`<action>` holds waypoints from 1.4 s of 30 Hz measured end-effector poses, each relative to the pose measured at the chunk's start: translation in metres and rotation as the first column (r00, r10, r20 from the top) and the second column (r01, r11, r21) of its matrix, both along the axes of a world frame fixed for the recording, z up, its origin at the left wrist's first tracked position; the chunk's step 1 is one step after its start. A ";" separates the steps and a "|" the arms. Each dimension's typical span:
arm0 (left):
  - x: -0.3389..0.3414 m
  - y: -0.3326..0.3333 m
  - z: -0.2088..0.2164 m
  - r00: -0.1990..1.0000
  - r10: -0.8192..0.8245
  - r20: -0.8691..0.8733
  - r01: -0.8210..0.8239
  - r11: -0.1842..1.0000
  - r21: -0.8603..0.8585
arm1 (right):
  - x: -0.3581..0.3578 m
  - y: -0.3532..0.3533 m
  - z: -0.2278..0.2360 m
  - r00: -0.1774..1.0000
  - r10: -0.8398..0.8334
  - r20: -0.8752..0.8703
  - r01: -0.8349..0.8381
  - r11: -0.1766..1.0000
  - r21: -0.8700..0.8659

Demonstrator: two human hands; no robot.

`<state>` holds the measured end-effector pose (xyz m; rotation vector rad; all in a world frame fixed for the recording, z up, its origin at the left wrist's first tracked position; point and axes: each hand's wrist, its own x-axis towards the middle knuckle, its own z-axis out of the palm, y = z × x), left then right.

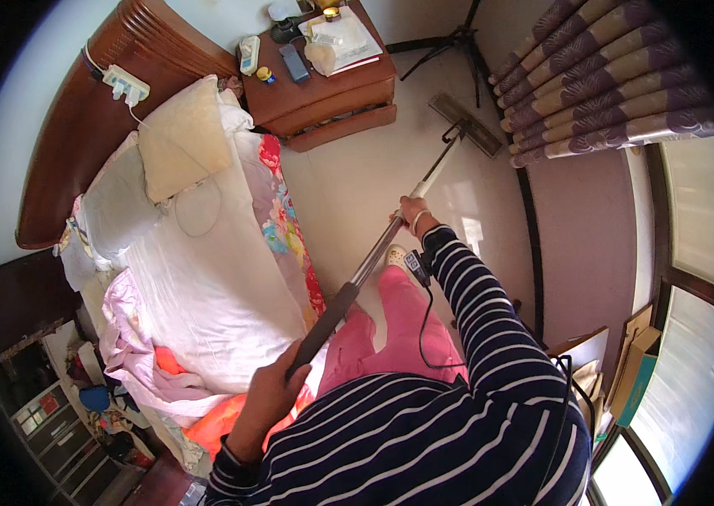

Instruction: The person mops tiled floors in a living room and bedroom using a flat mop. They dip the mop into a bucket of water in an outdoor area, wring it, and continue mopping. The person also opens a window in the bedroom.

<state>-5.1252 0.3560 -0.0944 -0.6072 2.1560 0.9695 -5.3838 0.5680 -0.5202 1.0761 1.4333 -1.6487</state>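
A flat mop [366, 264] slants across the view from my body toward the far right. Its wide rectangular head [468, 125] lies on the pale tiled floor near the curtain. Low on the pole, my left hand [276, 390] is wrapped round the dark grip at the upper end of the handle. Farther along, my right hand [412, 212] closes round the metal part of the pole. A small device with a cable [417, 268] is strapped at my right wrist. Beneath the pole my pink trouser legs and one light shoe [396, 255] show.
A bed [222, 295] with pillows and rumpled covers stands at the left. A wooden nightstand [315, 97] with an open drawer [342, 128] carries papers and small things. Black tripod legs [460, 38] stand behind the mop head. A patterned curtain [601, 84] hangs right; boxes [633, 375] lean by the window.
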 end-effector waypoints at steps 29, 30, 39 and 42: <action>0.544 -0.103 0.137 0.884 0.465 0.041 -0.462 0.884 -0.077 | 0.556 -0.192 0.090 0.745 0.639 0.193 -0.482 0.714 -0.508; 0.536 -0.096 0.117 0.840 0.539 0.060 -0.536 0.842 -0.057 | 0.530 -0.181 0.071 0.550 0.795 -0.256 -0.811 0.434 -0.393; 0.356 -0.048 -0.036 0.881 0.403 -0.248 -0.371 0.914 0.166 | 0.278 -0.131 -0.009 0.822 0.523 -0.225 -0.495 0.852 0.172; 0.339 -0.045 -0.041 0.763 0.640 -0.092 -0.590 0.747 0.306 | 0.258 -0.145 -0.006 0.819 0.526 -0.231 -0.480 0.847 0.227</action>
